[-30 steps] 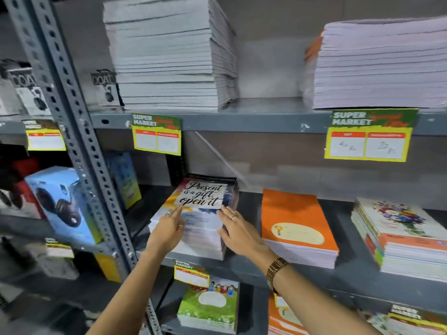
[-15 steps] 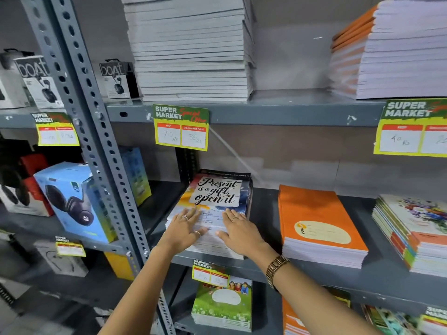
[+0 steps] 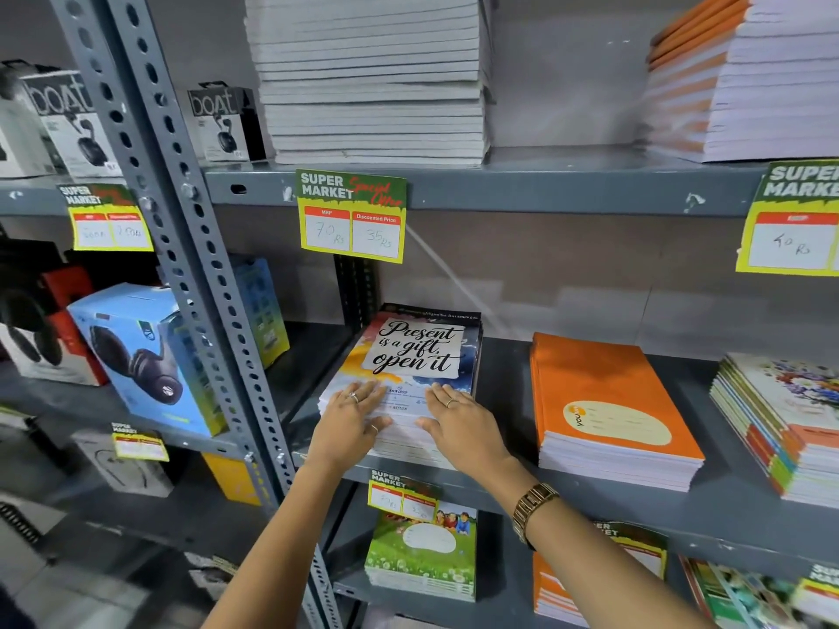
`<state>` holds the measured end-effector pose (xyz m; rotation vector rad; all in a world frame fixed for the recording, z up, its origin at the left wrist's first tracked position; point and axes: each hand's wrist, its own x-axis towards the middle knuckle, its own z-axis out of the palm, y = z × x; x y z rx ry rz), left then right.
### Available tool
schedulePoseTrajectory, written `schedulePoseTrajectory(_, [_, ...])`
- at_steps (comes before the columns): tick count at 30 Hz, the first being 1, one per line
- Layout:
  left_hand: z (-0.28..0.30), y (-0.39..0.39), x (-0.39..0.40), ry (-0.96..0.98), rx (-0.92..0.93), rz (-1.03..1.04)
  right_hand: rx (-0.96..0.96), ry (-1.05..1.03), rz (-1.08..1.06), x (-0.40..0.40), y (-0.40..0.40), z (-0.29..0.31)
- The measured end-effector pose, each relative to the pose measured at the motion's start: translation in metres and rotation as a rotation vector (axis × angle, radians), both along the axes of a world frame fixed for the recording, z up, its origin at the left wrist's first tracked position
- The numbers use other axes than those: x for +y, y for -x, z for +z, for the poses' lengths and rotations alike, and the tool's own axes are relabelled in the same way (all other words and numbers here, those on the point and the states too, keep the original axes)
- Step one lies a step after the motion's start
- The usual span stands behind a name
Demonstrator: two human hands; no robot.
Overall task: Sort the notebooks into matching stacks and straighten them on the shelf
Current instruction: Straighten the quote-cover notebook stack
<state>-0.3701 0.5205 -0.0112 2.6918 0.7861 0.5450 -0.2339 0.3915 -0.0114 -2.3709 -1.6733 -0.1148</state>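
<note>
Both hands lie flat on the near end of a stack of notebooks at the left end of the middle shelf, close to its front edge. The left hand is spread open, palm down, on the near left corner of the top cover, with its thumb against the stack's front side. The right hand is likewise open and flat on the near right corner, thumb also reaching onto the front page edges; neither hand grips anything. A gold watch sits on the right wrist.

The top notebook has a colourful cover, orange and yellow at the left, dark blue at the right, with a pale torn-paper panel carrying black script: "Present is a gift, open it". The white page edges below it look slightly uneven at the front.

To the right on the same shelf, apart from it, lies an orange stack with a cream oval label, and farther right a flower-covered stack with mixed-colour spines, fanned unevenly. The shelf above holds a tall white stack and another with orange covers. A yellow price tag hangs from that upper shelf's front edge.
</note>
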Motion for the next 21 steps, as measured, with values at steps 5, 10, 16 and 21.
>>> schedulePoseTrajectory(5, [0.0001, 0.0006, -0.0037, 0.04, -0.035, 0.017, -0.02, -0.013, -0.014, 0.0003, 0.0035, -0.0026])
schedulePoseTrajectory(10, [0.0012, 0.0015, -0.0043, 0.072, -0.049, 0.02, -0.021, -0.025, -0.028, 0.001, 0.006, -0.005])
schedulePoseTrajectory(16, [0.0018, 0.0007, -0.0049, 0.105, -0.047, 0.03, -0.036, -0.022, -0.032, 0.0005, 0.0068, -0.0053])
schedulePoseTrajectory(21, [0.0021, 0.0012, -0.0049, 0.102, -0.033, 0.03, -0.037, -0.027, -0.028, 0.0001, 0.0078, -0.0048])
